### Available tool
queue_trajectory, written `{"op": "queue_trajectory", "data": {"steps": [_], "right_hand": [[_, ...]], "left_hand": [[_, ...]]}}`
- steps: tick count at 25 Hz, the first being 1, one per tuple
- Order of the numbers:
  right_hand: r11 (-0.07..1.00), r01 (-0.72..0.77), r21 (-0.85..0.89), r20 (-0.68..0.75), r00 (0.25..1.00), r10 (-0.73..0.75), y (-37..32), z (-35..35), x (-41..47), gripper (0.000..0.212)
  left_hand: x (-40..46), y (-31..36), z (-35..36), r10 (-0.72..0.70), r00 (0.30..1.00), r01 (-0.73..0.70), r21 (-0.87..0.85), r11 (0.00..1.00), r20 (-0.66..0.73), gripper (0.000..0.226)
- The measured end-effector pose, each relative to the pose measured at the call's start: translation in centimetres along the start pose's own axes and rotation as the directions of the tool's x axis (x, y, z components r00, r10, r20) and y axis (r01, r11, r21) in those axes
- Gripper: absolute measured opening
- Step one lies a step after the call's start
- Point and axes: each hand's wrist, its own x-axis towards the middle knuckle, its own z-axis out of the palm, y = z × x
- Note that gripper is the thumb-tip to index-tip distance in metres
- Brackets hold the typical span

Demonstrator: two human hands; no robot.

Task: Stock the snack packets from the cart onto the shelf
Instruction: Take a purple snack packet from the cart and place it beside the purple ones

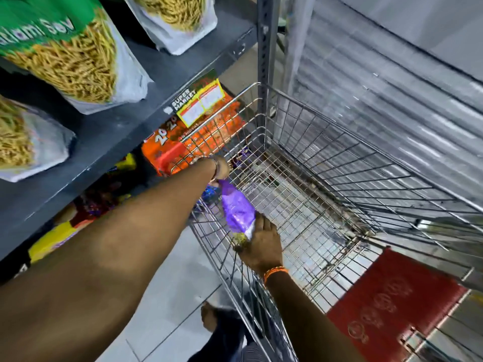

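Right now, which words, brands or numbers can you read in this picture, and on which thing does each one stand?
"...tlami Sev": green snack packet on the upper shelf; its first letters are cut off.
"SUPER MARKET": black strip on the orange box behind the cart.
"20 20": same orange box.
Too blurred to read: the box's yellow label, the purple packet, the red mat.

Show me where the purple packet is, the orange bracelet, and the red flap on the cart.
purple packet [237, 209], head view, middle of its purple body, held at both ends by the two hands.
orange bracelet [275, 272], head view, on the band at the right wrist.
red flap [392, 303], head view, centre of its red panel.
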Motion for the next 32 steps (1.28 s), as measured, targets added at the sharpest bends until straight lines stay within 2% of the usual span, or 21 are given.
{"op": "queue_trajectory", "data": {"steps": [1,2,3,7,9,10,12,14,16,19,20,22,23,26,27,30,32], "right_hand": [[0.999,-0.038,0.038,0.011,0.999,0.037,0.2,-0.2,0.0,0.102],[0.993,-0.075,0.092,0.009,0.997,0.074,0.6,-0.3,0.0,0.101],[0.981,-0.119,0.153,0.012,0.993,0.118,1.1,-0.5,0.1,0.096],[0.885,-0.223,0.409,0.084,0.975,0.207,3.3,-3.1,0.7,0.066],[0.818,-0.284,0.501,0.179,0.958,0.222,4.9,-4.6,1.1,0.060],[0.792,-0.300,0.532,0.220,0.952,0.213,5.5,-5.5,1.1,0.062],[0.724,-0.287,0.627,0.271,0.952,0.142,6.4,-7.9,0.8,0.067],[0.655,-0.259,0.710,0.273,0.958,0.083,6.3,-11.1,0.1,0.069],[0.551,-0.179,0.815,0.204,0.979,0.016,5.4,-14.7,-1.0,0.062],[0.451,-0.050,0.891,0.140,0.976,-0.168,2.3,-20.3,-2.7,0.068],[0.433,-0.017,0.901,0.131,0.963,-0.236,1.1,-21.9,-3.2,0.071],[0.382,0.006,0.924,0.132,0.933,-0.335,-1.6,-24.1,-4.1,0.074],[0.375,0.017,0.927,0.133,0.919,-0.372,-3.0,-25.0,-4.7,0.074],[0.408,0.074,0.910,0.140,0.871,-0.471,-7.9,-25.6,-6.3,0.065],[0.431,0.086,0.898,0.159,0.850,-0.502,-9.7,-25.5,-6.8,0.065],[0.492,0.113,0.863,0.235,0.773,-0.589,-15.9,-23.8,-7.6,0.068],[0.534,0.137,0.834,0.267,0.746,-0.609,-20.9,-21.8,-8.4,0.071]], "left_hand": [[-0.2,0.3,-0.3,-0.043,0.999,0.047,-0.231,0.972,0.023,0.034],[-1.4,1.0,-0.1,-0.040,0.999,0.050,-0.379,0.924,0.035,0.031],[-1.7,1.4,0.1,-0.035,0.999,0.044,-0.444,0.895,0.027,0.028],[-3.2,2.4,0.7,0.082,0.996,-0.028,-0.815,0.579,0.024,0.021],[-4.5,2.6,0.9,0.131,0.985,-0.160,-0.898,0.411,-0.115,0.019],[-4.9,2.6,1.1,0.129,0.971,-0.236,-0.908,0.346,-0.203,0.025],[-5.8,2.2,1.6,0.054,0.935,-0.346,-0.869,0.352,-0.351,0.032],[-7.8,2.0,2.4,0.040,0.941,-0.327,-0.875,0.358,-0.336,0.036],[-10.6,2.1,3.1,0.157,0.950,-0.300,-0.931,0.209,-0.271,0.041],[-16.1,2.4,3.2,0.354,0.891,-0.255,-0.959,-0.124,-0.283,0.041],[-17.7,2.3,3.1,0.407,0.853,-0.266,-0.942,-0.203,-0.328,0.054],[-20.8,1.3,2.8,0.421,0.802,-0.321,-0.900,-0.295,-0.424,0.080],[-22.1,0.6,2.5,0.384,0.786,-0.371,-0.867,-0.333,-0.484,0.077],[-26.3,-3.4,1.1,0.199,0.752,-0.516,-0.749,-0.416,-0.629,0.041],[-27.5,-5.2,0.8,0.145,0.752,-0.536,-0.724,-0.433,-0.643,0.044],[-30.5,-11.7,0.1,-0.015,0.771,-0.575,-0.687,-0.444,-0.636,0.079],[-32.3,-17.1,-0.1,-0.122,0.762,-0.617,-0.657,-0.432,-0.636,0.083]]}}
